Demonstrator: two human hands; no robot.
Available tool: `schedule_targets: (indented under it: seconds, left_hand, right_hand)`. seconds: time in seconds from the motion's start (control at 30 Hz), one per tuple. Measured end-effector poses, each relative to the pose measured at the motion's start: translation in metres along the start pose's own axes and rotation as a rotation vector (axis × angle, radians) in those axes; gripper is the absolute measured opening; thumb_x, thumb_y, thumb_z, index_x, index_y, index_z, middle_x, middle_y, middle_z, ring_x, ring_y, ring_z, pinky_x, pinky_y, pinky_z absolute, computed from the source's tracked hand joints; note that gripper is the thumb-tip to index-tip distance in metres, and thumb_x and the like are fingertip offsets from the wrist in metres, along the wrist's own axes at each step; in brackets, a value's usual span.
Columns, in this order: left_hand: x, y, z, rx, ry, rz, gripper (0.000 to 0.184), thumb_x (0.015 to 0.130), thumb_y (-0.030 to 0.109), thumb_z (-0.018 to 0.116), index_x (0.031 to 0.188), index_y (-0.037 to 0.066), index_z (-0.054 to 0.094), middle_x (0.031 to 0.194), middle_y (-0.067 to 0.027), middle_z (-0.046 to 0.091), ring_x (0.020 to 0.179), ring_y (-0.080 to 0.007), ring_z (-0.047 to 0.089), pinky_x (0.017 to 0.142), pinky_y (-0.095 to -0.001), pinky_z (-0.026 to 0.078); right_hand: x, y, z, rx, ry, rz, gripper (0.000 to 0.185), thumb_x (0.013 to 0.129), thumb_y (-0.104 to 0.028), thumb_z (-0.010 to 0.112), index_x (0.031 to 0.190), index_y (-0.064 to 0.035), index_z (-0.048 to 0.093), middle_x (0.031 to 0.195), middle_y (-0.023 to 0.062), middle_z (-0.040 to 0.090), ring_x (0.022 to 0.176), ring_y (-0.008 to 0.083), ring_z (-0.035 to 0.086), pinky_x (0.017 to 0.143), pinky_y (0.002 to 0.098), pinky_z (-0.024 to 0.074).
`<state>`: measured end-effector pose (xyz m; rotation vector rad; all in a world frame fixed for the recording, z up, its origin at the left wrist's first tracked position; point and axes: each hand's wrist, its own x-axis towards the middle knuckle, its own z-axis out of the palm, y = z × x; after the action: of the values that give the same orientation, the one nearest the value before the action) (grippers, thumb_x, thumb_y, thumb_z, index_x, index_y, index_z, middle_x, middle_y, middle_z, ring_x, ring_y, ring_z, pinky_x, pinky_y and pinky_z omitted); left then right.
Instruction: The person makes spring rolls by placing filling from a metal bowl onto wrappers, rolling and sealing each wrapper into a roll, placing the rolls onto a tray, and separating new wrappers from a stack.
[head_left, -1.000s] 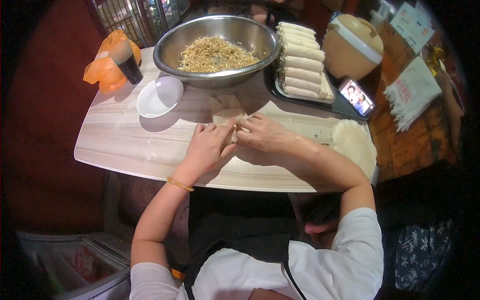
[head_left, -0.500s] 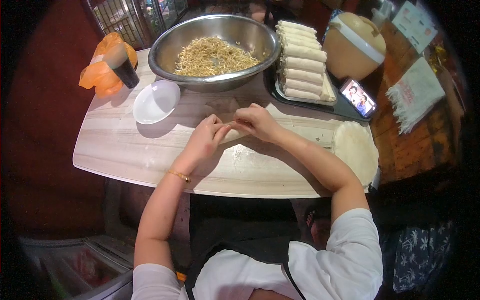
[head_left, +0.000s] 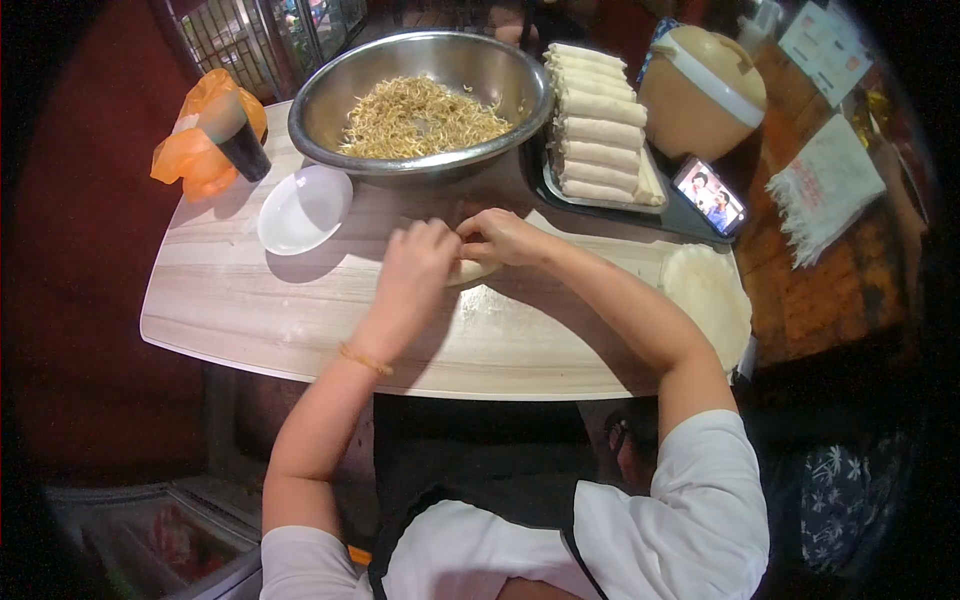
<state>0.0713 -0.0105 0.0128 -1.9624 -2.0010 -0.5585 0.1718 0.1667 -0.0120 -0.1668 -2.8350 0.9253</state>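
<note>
Both hands meet over a spring roll wrapper point(head_left: 474, 271) at the middle of the table; its pale rolled edge shows below the fingers. My left hand point(head_left: 420, 250) has its fingers bent over the wrapper's left part, slightly blurred. My right hand point(head_left: 500, 238) pinches the wrapper from the right, thumb against fingers. The far side of the wrapper and any filling are mostly hidden by the hands. Beyond them stands a big steel bowl point(head_left: 310, 140) with a heap of bean sprouts point(head_left: 425, 120). Finished spring rolls point(head_left: 600, 130) lie stacked on a tray at the back right.
A white bowl point(head_left: 305, 210) and a dark drink in a cup point(head_left: 243, 150) beside an orange plastic bag point(head_left: 190, 165) stand at left. Round wrappers point(head_left: 705, 300) lie at the right edge. A phone point(head_left: 710, 198) leans near the tray, before a tan lidded container point(head_left: 705, 90).
My left hand has turned and risen slightly, its fingers now folded over the wrapper's far side. My right hand stays pinched at nearly the same spot.
</note>
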Motion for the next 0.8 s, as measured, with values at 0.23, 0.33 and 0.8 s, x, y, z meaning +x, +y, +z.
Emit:
schedule_targets:
  seconds: [0.23, 0.33, 0.8]
  left_hand:
    - [-0.030, 0.041, 0.007, 0.031, 0.150, -0.008, 0.030, 0.076, 0.016, 0.057, 0.098, -0.004, 0.059, 0.097, -0.0149, 0.059, 0.093, -0.0273, 0.055, 0.084, -0.0376, 0.042]
    - [-0.028, 0.040, 0.005, -0.034, 0.065, -0.040, 0.040, 0.074, 0.019, 0.056, 0.104, -0.007, 0.058, 0.099, -0.0176, 0.059, 0.097, -0.0290, 0.055, 0.085, -0.0384, 0.042]
    - [-0.026, 0.025, 0.015, -0.215, 0.110, -0.085, 0.040, 0.074, 0.000, 0.057, 0.113, -0.010, 0.054, 0.102, -0.0211, 0.054, 0.099, -0.0355, 0.053, 0.089, -0.0413, 0.045]
  right_hand:
    - [-0.012, -0.020, 0.009, -0.272, 0.085, 0.079, 0.026, 0.082, -0.034, 0.066, 0.088, -0.0087, 0.068, 0.089, 0.0138, 0.065, 0.090, 0.0335, 0.060, 0.075, 0.0434, 0.0433]
    - [-0.026, -0.033, 0.021, -0.570, 0.608, -0.315, 0.022, 0.075, -0.017, 0.063, 0.093, -0.0094, 0.054, 0.095, 0.0072, 0.053, 0.089, 0.0279, 0.050, 0.075, 0.0398, 0.0379]
    - [-0.050, -0.046, 0.023, -0.477, 0.382, -0.285, 0.036, 0.072, -0.012, 0.065, 0.102, 0.0030, 0.052, 0.101, 0.0190, 0.051, 0.097, 0.0360, 0.050, 0.081, 0.0428, 0.0428]
